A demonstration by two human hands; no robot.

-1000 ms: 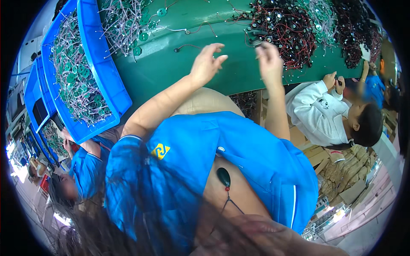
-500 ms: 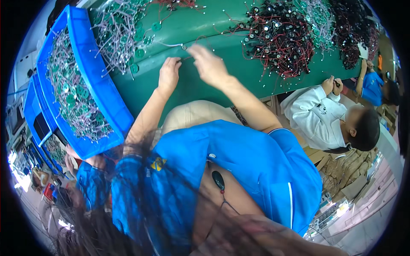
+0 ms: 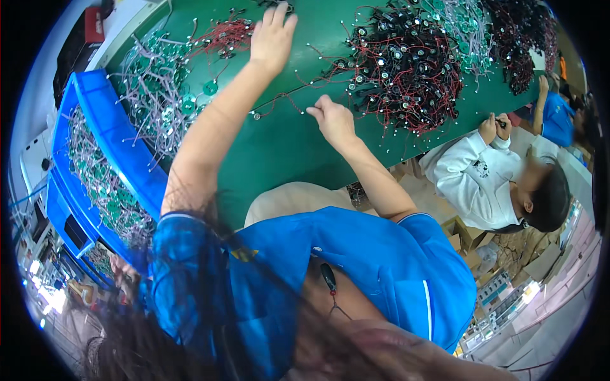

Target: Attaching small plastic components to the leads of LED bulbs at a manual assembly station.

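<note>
My left hand (image 3: 273, 41) reaches to the far side of the green table, its fingers stretched out and apart. Its fingertips are over a small dark cluster of parts (image 3: 277, 5), partly covered by the fingers. My right hand (image 3: 334, 124) hovers over the near part of the table with thumb and forefinger pinched together. What the pinch holds, if anything, is too small to make out. Just left of its fingertips lies a thin red wire (image 3: 286, 96), and a small round metal part (image 3: 257, 116) is near the wire's other end.
A heap of black round parts with red wires (image 3: 406, 70) stands to the right. Green discs with pale wires (image 3: 155, 95) are piled on the left, beside a blue bin (image 3: 121, 149) of similar parts. Red wires (image 3: 225, 37) lie at the back. A person in white (image 3: 470, 174) sits at the right.
My left hand has gone from the middle of the table to its far side, and its fingers have opened out. My right hand has moved nearer and slightly right.
</note>
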